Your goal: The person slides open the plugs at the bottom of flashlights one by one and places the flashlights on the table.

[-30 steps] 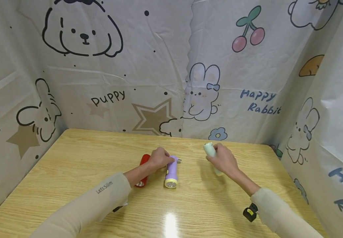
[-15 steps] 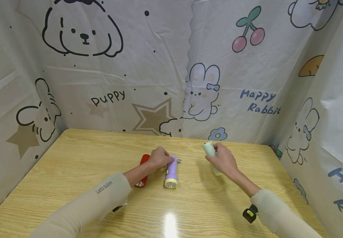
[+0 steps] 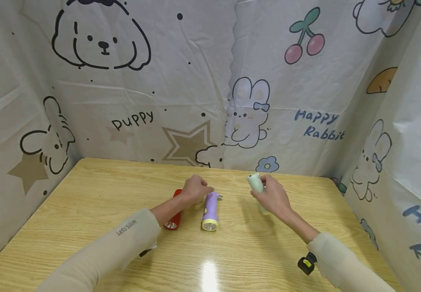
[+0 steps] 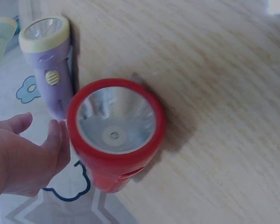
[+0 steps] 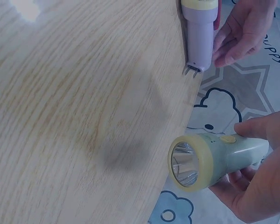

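A purple flashlight (image 3: 210, 209) with a yellow head lies on the table, its two plug prongs (image 5: 191, 71) folded out at the tail end. My left hand (image 3: 195, 190) hovers by that tail, thumb and fingers apart in the left wrist view; it holds nothing. Left of the purple one is a red flashlight (image 4: 114, 121), partly hidden behind my left forearm in the head view. My right hand (image 3: 274, 196) grips a mint-green flashlight (image 5: 224, 156) with a yellow rim, thumb close to its yellow switch. That flashlight is raised above the table, tilted lens-down.
The wooden table (image 3: 104, 190) ends at a cloth backdrop (image 3: 181, 89) printed with cartoon animals, which also hangs along both sides. A small black device (image 3: 306, 263) sits under my right sleeve.
My left fingers have come off the purple flashlight's tail and lifted slightly. The purple flashlight stays in place. My right hand has shifted slightly left with the mint-green flashlight.
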{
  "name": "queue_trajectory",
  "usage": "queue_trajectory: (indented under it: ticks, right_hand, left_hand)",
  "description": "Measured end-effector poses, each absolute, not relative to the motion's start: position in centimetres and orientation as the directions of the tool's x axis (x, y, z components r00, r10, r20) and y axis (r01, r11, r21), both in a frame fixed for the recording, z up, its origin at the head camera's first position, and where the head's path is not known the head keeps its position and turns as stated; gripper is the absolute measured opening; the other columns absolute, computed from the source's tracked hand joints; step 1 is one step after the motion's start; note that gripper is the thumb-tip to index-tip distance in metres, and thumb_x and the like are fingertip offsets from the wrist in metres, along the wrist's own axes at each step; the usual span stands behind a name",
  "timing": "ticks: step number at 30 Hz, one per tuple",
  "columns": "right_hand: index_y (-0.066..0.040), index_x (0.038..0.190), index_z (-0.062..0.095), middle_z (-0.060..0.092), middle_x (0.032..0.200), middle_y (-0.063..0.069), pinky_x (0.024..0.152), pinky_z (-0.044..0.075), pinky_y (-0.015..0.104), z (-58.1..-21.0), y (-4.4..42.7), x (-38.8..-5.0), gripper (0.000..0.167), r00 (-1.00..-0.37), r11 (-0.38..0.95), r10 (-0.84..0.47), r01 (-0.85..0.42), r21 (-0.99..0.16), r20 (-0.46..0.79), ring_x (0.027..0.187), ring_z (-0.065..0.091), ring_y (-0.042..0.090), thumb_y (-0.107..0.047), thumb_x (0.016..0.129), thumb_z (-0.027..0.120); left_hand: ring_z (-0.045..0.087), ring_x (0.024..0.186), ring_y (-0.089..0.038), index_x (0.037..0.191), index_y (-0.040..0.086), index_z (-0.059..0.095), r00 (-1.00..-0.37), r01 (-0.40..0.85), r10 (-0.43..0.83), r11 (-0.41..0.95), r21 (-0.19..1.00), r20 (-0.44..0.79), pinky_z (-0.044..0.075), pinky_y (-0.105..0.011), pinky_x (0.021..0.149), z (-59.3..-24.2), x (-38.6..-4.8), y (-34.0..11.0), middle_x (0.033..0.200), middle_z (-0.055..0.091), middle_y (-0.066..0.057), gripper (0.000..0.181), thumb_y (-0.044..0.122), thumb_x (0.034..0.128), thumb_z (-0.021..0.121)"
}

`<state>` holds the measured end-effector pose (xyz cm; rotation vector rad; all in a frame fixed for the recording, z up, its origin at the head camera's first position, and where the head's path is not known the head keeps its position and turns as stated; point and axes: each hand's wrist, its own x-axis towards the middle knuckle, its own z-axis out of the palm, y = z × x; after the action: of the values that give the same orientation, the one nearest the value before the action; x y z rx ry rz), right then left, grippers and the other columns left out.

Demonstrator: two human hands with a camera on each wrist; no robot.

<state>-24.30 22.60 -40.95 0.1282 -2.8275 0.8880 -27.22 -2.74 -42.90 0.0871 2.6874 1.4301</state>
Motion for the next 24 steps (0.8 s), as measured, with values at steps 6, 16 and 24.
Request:
queue_trajectory:
  ticks: [6, 16, 24]
  right_hand:
    - [0.004, 0.124, 0.056, 0.064, 0.112, 0.019, 0.07, 0.053, 0.043, -41.0, 22.6, -24.2, 0.05, -0.978, 0.814, -0.033, -0.147, -0.561, 0.208, 0.09, 0.062, 0.03, -0.02, 0.086, 0.078]
    - [0.006, 0.125, 0.055, 0.063, 0.114, 0.021, 0.075, 0.053, 0.047, -41.1, 22.4, -23.9, 0.051, -0.971, 0.8, -0.041, -0.172, -0.575, 0.234, 0.095, 0.061, 0.033, -0.018, 0.086, 0.078]
    - [0.005, 0.124, 0.056, 0.062, 0.112, 0.019, 0.075, 0.053, 0.047, -41.0, 22.2, -23.9, 0.05, -0.963, 0.791, -0.039, -0.193, -0.581, 0.266, 0.094, 0.061, 0.033, -0.016, 0.085, 0.079]
  left_hand:
    - [0.061, 0.114, -0.034, 0.116, -0.009, 0.068, -0.995, 0.024, 0.096, 0.55, 0.835, -0.035, 0.052, -0.042, 0.093, -42.0, -28.1, -2.8, 0.12, 0.066, -0.021, 0.039, 0.019, 0.0891, 0.074]
    - [0.066, 0.108, -0.033, 0.125, -0.007, 0.063, -0.992, -0.029, 0.1, 0.403, 0.915, -0.076, 0.052, -0.042, 0.095, -40.3, -28.8, -3.1, 0.124, 0.064, -0.022, 0.042, 0.021, 0.0938, 0.07]
    - [0.066, 0.109, -0.033, 0.126, -0.005, 0.063, -0.99, -0.059, 0.105, 0.325, 0.944, -0.098, 0.052, -0.042, 0.095, -39.6, -28.9, -3.1, 0.127, 0.063, -0.021, 0.041, 0.02, 0.0943, 0.07]
